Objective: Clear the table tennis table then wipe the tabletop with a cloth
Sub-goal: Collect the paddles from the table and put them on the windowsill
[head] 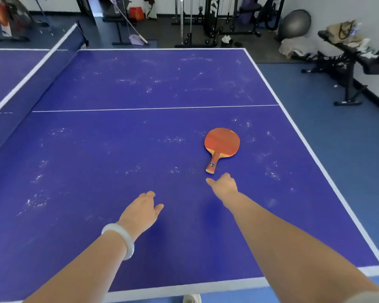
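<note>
A red table tennis paddle [221, 143] with a wooden handle lies flat on the blue table tennis table [118, 149], right of centre, handle pointing toward me. My right hand [224, 185] is stretched out just short of the handle's end, fingers apart, holding nothing. My left hand [143, 211] hovers over the tabletop to the left and nearer me, open and empty, a pale bangle on its wrist. White dusty smudges are scattered over the tabletop. No cloth is in view.
The net [31, 68] runs along the left. Beyond the table's far edge stand gym machines [217, 18], a bench [118, 25] and a broom with dustpan [138, 38]. A weight bench [348, 60] with bags and a grey exercise ball [294, 22] are at the right.
</note>
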